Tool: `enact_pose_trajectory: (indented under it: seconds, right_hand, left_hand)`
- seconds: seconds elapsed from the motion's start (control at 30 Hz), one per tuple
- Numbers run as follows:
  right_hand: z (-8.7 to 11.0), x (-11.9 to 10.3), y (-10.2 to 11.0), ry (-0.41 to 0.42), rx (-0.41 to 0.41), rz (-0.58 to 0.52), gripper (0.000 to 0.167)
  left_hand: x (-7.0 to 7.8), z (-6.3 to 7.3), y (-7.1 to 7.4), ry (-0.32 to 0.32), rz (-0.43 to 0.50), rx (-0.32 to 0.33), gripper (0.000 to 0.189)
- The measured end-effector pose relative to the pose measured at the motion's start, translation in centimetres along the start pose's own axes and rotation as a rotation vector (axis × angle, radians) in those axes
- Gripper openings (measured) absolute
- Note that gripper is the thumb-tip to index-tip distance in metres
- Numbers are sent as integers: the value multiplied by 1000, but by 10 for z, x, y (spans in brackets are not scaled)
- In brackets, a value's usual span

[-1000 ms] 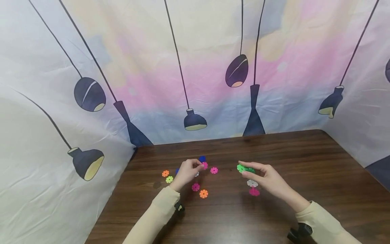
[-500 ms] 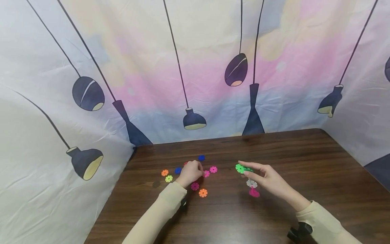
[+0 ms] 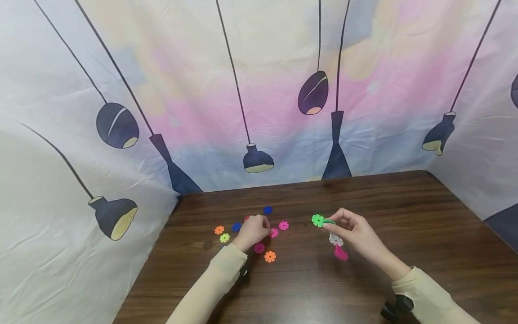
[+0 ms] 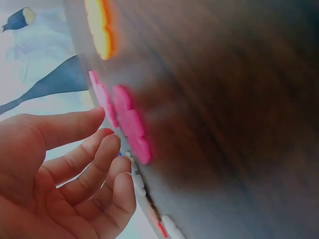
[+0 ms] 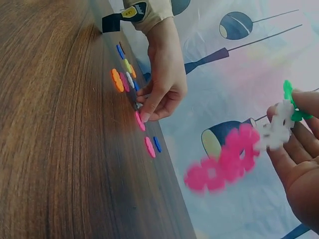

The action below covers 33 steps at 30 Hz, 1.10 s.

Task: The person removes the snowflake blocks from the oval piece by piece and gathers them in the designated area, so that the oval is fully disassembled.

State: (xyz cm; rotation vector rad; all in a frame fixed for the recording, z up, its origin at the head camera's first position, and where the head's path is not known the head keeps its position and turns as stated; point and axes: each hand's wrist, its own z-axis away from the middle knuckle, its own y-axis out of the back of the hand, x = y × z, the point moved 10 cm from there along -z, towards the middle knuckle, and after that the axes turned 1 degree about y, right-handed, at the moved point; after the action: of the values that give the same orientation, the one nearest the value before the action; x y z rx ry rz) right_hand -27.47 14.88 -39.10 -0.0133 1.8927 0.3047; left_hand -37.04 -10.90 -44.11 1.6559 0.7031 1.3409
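Near the table's middle, the left hand (image 3: 254,233) reaches down to a pink notched disc (image 3: 274,232). Its thumb and fingertips pinch the disc's edge; in the left wrist view, that pink disc (image 4: 103,98) is at the thumb tip. Further right, the right hand (image 3: 351,227) holds up a chain of interlocking notched discs by a green disc between thumb and fingers. A bright green disc (image 3: 317,220) sticks out to the left, while a white disc (image 3: 336,239) and a pink end (image 3: 341,252) hang below. The right wrist view shows two joined pink discs (image 5: 219,167), blurred.
Loose discs lie around the left hand: orange (image 3: 270,256), dark pink (image 3: 259,248), pink (image 3: 283,225), blue (image 3: 268,210), yellow (image 3: 224,237) and several others. The brown wooden table (image 3: 307,288) ends at a patterned cloth (image 3: 283,112) behind.
The left hand and its pink disc have shifted toward the near side, then nearly stopped. The right fingers have bent more around the green disc, and the hanging pink end has swung slightly right.
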Motion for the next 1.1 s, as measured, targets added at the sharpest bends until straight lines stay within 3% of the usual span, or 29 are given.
enact_pose_trajectory:
  seconds: [0.2, 0.6, 0.83, 1.0, 1.1]
  right_hand:
    - [-1, -2, 1, 39, 37, 32, 18]
    - [-2, -13, 0, 81, 62, 17, 18]
    - [-3, -19, 0, 77, 58, 103, 16]
    - [-4, -23, -8, 67, 15, 117, 17]
    - [-5, -26, -14, 68, -20, 108, 16]
  left_hand:
    - [9, 9, 12, -44, 73, 42, 11]
    - [72, 45, 58, -237, 214, 166, 6]
    - [120, 73, 72, -523, 198, 238, 11]
    - [153, 95, 69, -783, 61, 324, 19]
    - [165, 105, 66, -893, -22, 383, 19]
